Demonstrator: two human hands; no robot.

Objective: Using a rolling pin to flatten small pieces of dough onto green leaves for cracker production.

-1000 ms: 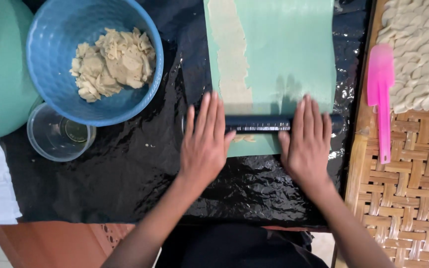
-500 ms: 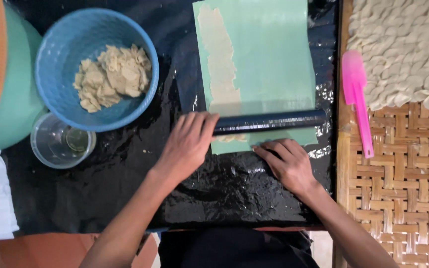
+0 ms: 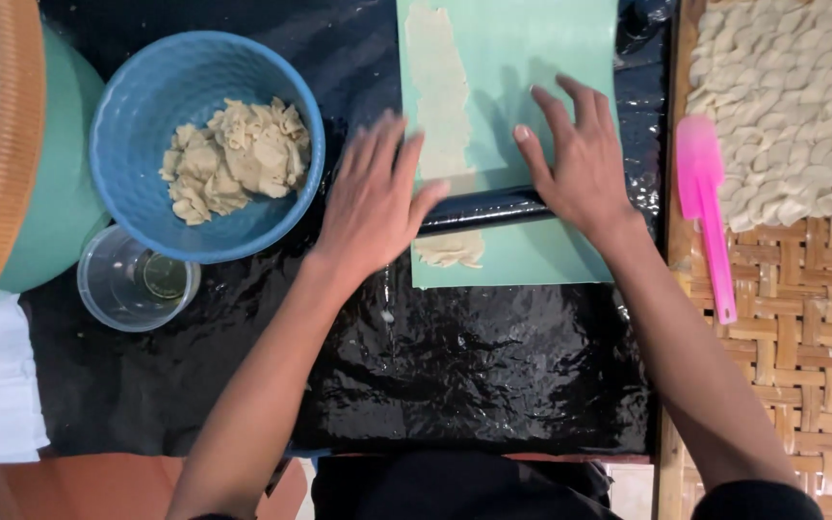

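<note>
Both flat, unclenched palms, left hand (image 3: pixel 375 197) and right hand (image 3: pixel 578 164), are pressing the dark rolling pin (image 3: pixel 481 209) over the dough strip (image 3: pixel 440 106). Uneven pressing is risking tearing the thin dough or skewing it off the green sheet (image 3: pixel 551 58).

Blue bowl (image 3: pixel 137 125) with dough lumps (image 3: pixel 233 159); clear cup (image 3: pixel 137 284); pink spatula (image 3: pixel 705 217) on woven tray (image 3: pixel 782 366).

Glossy black plastic sheet (image 3: pixel 493 376) — wet-looking; matt green mat (image 3: pixel 541 58); woven cane tray (image 3: pixel 801 347) — rough.
</note>
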